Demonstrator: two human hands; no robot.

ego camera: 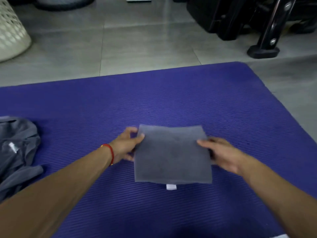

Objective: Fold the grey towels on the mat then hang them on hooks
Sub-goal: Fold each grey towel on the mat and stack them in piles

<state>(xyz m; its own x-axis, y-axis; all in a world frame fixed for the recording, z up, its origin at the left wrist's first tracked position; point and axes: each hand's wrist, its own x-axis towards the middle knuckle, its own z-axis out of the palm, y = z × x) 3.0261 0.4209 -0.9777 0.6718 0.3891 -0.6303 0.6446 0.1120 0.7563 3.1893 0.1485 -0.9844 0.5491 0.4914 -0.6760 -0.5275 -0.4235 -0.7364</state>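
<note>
Down on the purple mat [103, 107], a folded grey towel [173, 155] sits as a neat square, its small white tag [171, 187] poking out from the near edge. The left hand [126, 146] pinches the towel's left edge, thumb on top and fingers curled beneath, a red string bracelet [110, 152] round that wrist. The right hand [221, 154] takes the right edge the same way, thumb lying on the cloth and fingers tucked under it. Well off to the left, a second grey towel [17, 152] lies crumpled on the mat, showing a white label of its own. Beyond the mat runs grey tiled floor [137, 40], with a cream perforated basket [10, 30] at far left and black equipment [248, 19] at far right.
</note>
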